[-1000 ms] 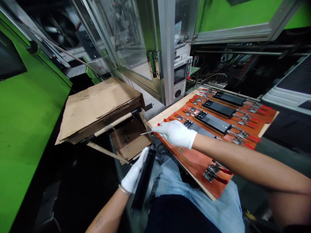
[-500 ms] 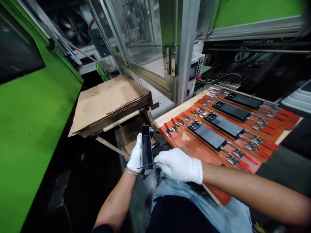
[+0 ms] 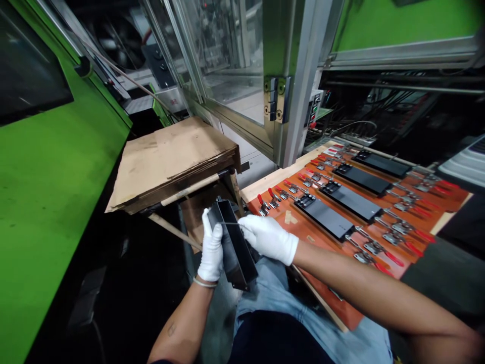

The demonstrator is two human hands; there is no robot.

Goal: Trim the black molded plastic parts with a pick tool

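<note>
My left hand (image 3: 211,248), in a white glove, is closed around the left wall of a long black plastic housing (image 3: 235,241); the fingers wrap its edge and the thumb points up. The housing is an open, trough-like part, and it is tilted, with the far end higher and the near end low above my lap. My right hand (image 3: 270,237), also gloved, is just beside the housing on its right side, and the fingers are pinched on a thin metal tool (image 3: 229,224). The tool lies across the open top of the housing, near the far end. I cannot tell for sure if its tip touches the plastic, because it is very thin in this view.

To the right of my hands is the bench, covered by an orange fixture board (image 3: 303,233) which partly rests over my jeans (image 3: 273,296). On the board lie three more flat black parts (image 3: 325,217) in a row, each one between toggle clamps with red handles (image 3: 394,259). Behind my hands stands a pile of worn cardboard (image 3: 170,156), and on the far left is a green machine wall (image 3: 45,202).
</note>
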